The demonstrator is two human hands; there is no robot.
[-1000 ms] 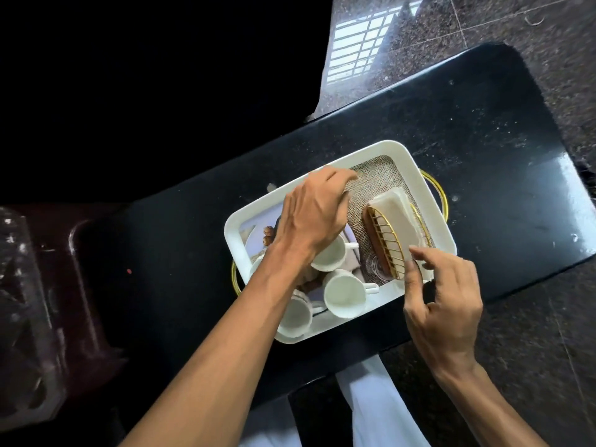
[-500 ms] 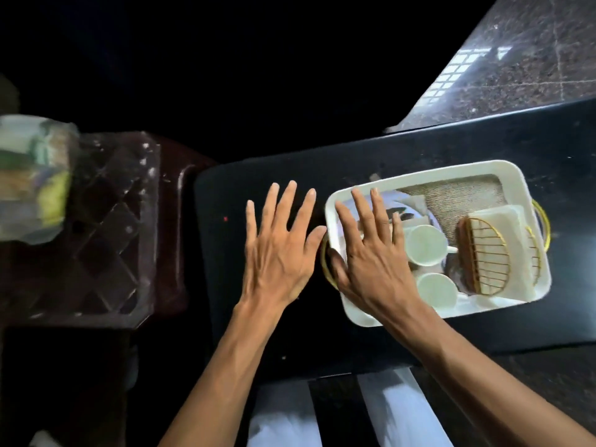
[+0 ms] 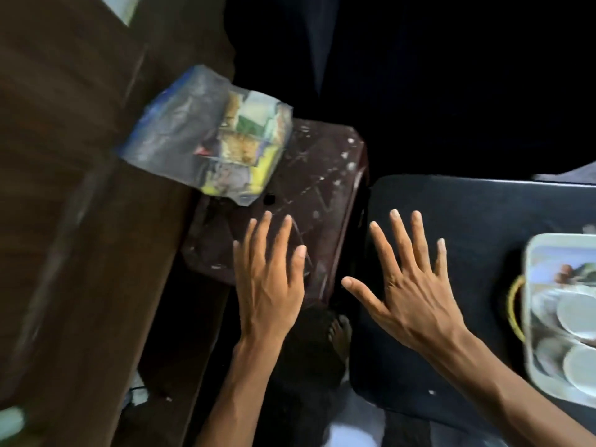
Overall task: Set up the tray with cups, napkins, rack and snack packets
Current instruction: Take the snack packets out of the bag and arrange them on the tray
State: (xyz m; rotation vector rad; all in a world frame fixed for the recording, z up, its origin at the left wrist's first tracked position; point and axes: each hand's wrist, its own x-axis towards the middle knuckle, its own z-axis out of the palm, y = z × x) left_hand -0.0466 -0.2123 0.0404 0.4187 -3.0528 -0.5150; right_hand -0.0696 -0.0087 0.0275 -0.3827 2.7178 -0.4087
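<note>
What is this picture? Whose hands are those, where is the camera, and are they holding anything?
There is no machine here. These are a person's two bare hands, filmed by a camera worn on their head that looks down. The left hand and the right hand are both spread wide with straight fingers and hold nothing. At the right edge, a white tray with white cups inside sits on a black table. Further left, a clear plastic bag full of colourful snack packets seems to rest on a dark brown stool. The picture is blurry, so small details are hard to tell.
</note>
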